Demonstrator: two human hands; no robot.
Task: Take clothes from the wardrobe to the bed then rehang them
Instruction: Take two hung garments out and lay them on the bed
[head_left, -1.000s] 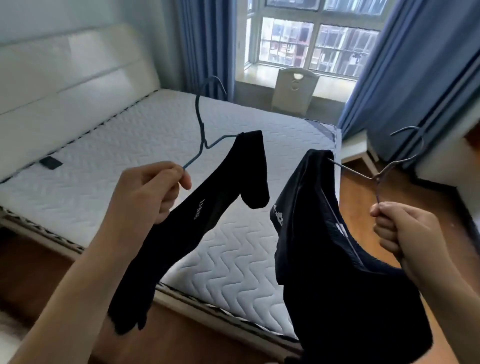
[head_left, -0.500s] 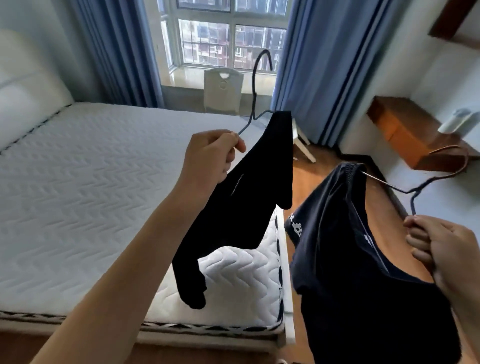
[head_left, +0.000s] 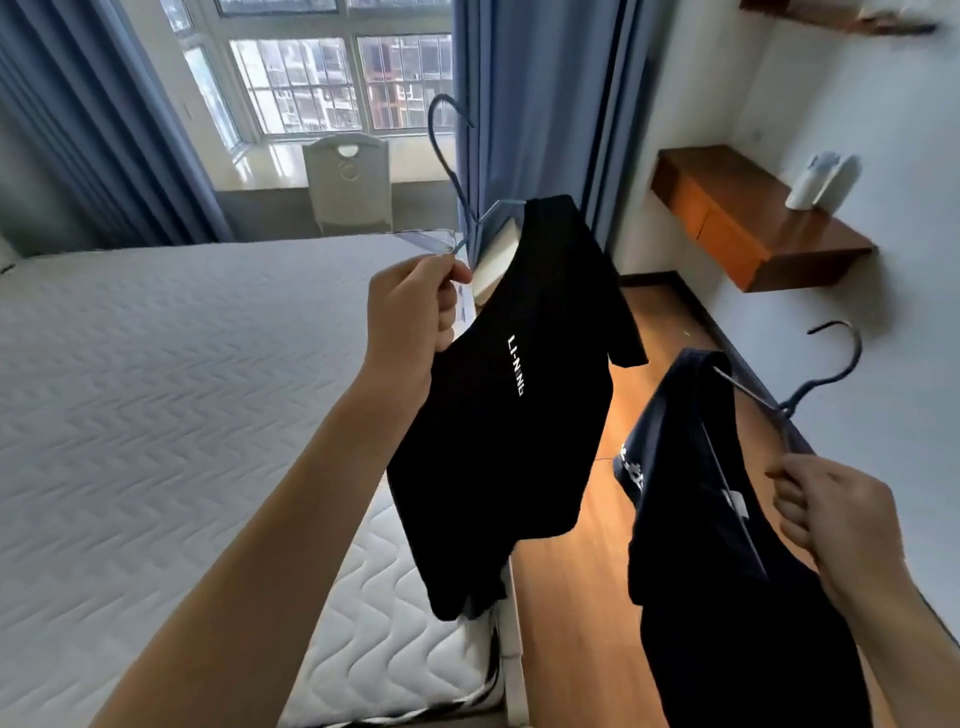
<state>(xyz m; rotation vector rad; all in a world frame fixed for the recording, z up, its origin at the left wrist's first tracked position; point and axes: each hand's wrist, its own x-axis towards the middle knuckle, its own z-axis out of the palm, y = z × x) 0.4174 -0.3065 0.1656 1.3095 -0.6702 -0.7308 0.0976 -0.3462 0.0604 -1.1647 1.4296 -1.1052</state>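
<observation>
Left hand (head_left: 415, 306) is clenched around the lower wire of a blue hanger (head_left: 444, 165), thumb and forefinger pinching it, with the hook pointing up toward the window. It is raised over the near right corner of the bed (head_left: 156, 389), whose quilted mattress fills the left side of the view and has no clothes on the part that shows. A black shirt (head_left: 509, 415) with white lettering hangs from that hanger, half over the mattress corner and half over the wooden floor (head_left: 571, 571); whether its hem touches the mattress edge I cannot tell. Further right, apart from it and lower, a dark blue shirt (head_left: 727, 649) droops from a second hanger (head_left: 748, 391) over the floor. The right hand (head_left: 836, 519) grips that hanger just under its hook, fingers curled tight.

Both garments look to be in the carrying step, lifted and on their hangers, neither laid on the bed nor hung up. No wardrobe is in view, so I cannot say which way they are headed. If they are bound for the bed, the next move calls for swinging both to the left and lowering them flat onto the mattress; if for the wardrobe, turning to find the rail and keeping the hooks upright.
</observation>
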